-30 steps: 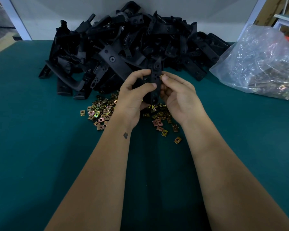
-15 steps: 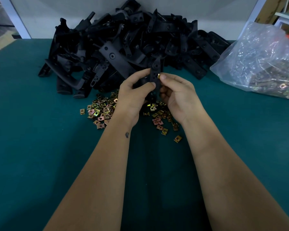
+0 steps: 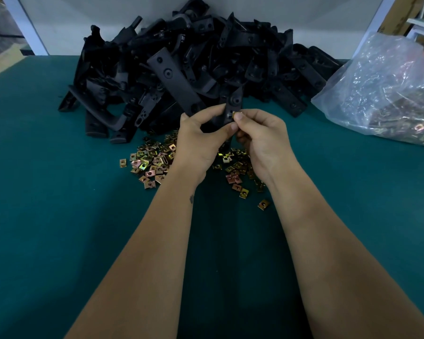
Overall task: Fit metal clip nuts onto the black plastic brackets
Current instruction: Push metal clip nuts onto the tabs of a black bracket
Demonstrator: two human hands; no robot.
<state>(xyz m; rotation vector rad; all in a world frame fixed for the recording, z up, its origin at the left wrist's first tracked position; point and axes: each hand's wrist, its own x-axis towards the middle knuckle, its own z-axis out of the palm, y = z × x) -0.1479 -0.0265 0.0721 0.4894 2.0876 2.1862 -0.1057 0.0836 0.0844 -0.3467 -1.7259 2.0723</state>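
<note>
upright black bracket [image 3: 233, 106], brass clip nut [image 3: 236, 115] at edge

Factory assembly bench: heaped black brackets [image 3: 194, 69], loose clip nuts [image 3: 152, 162], green mat [image 3: 47, 216].

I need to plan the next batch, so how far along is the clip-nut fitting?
Done: no finished brackets can be told apart. In hand: the left hand holds one bracket while the right hand pinches a clip nut at its edge. Left: the bracket pile, loose nuts and a bag of nuts.
</note>
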